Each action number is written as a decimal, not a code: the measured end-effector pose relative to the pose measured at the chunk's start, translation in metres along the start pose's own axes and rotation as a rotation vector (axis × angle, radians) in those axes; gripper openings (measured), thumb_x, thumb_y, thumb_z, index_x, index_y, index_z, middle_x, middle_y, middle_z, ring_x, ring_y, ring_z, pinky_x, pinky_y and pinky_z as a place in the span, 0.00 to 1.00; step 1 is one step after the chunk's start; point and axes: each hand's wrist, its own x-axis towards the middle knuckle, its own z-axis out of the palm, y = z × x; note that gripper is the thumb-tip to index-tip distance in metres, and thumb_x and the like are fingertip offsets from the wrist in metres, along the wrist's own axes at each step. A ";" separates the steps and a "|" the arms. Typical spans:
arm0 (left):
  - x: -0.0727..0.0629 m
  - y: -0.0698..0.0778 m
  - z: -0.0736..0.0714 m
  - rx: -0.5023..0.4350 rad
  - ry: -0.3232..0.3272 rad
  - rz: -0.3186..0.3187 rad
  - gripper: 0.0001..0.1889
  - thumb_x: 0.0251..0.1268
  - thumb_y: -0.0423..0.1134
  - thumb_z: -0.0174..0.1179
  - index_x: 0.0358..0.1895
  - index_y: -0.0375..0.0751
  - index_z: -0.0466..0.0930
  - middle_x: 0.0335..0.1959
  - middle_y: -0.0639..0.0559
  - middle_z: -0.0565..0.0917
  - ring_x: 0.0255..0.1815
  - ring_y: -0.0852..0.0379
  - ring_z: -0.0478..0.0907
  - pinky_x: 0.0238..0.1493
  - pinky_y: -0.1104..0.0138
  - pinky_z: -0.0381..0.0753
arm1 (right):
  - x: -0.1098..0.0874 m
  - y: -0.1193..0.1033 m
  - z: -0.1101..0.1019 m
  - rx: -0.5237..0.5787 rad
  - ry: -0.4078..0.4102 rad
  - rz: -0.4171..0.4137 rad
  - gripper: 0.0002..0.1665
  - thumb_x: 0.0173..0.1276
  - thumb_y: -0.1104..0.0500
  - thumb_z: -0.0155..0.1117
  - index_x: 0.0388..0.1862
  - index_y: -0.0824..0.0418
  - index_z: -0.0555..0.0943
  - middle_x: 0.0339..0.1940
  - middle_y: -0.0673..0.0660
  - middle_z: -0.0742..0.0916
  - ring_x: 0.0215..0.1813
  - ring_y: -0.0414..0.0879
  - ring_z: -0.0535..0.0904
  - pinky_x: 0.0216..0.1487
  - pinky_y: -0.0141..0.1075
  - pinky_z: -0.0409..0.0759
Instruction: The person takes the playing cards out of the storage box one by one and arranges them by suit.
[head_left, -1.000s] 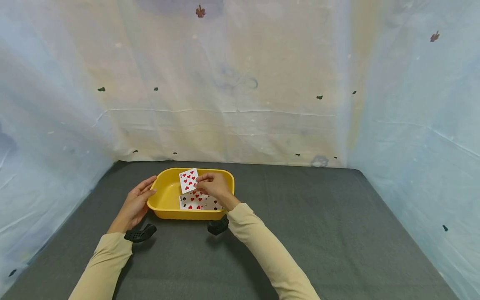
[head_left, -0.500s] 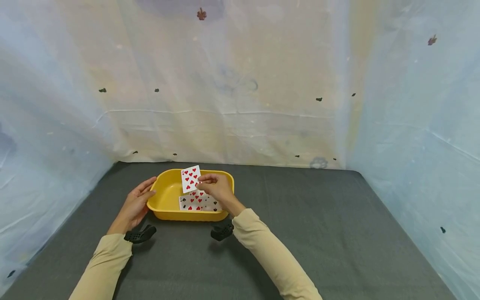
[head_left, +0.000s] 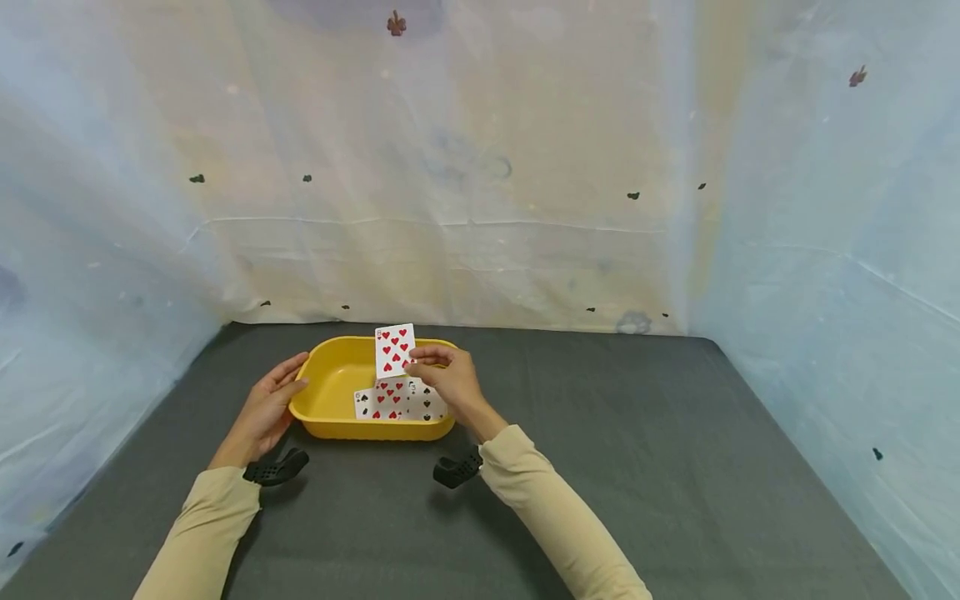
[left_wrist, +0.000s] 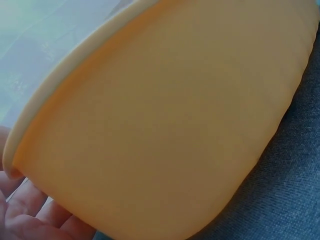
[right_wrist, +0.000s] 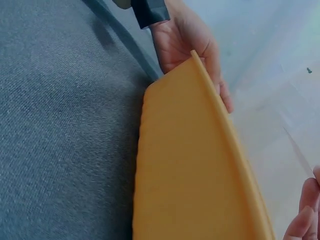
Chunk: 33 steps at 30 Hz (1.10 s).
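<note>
A yellow plastic tub (head_left: 326, 392) stands on the dark cloth. My left hand (head_left: 266, 412) holds its left end, with the thumb at the rim and fingers along the outside wall. Between thumb and fingertips, my right hand (head_left: 456, 385) pinches a playing card (head_left: 392, 348) with red hearts, raised over the tub and facing me. More playing cards (head_left: 386, 402), hearts and spades, lie overlapping inside the tub. The tub's outer wall (left_wrist: 165, 125) fills most of the left wrist view. In the right wrist view, the pinched card (right_wrist: 298, 151) shows nearly edge-on.
A dark grey cloth (head_left: 637, 458) covers the table. Pale patterned sheeting (head_left: 480, 150) hangs behind and at both sides. A black wrist device (head_left: 276, 468) sits on the left wrist and another (head_left: 457, 468) on the right.
My right hand has lifted the hearts card and moved it a little right, turning it more upright. More of the cards beneath shows. My left hand stays at the tub's end.
</note>
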 end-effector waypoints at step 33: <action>0.004 -0.002 0.003 0.059 0.020 0.003 0.31 0.78 0.35 0.46 0.78 0.42 0.45 0.79 0.44 0.43 0.76 0.47 0.45 0.58 0.72 0.71 | -0.033 -0.021 -0.092 0.025 0.138 -0.041 0.14 0.60 0.64 0.72 0.45 0.69 0.84 0.34 0.55 0.86 0.39 0.51 0.81 0.37 0.32 0.79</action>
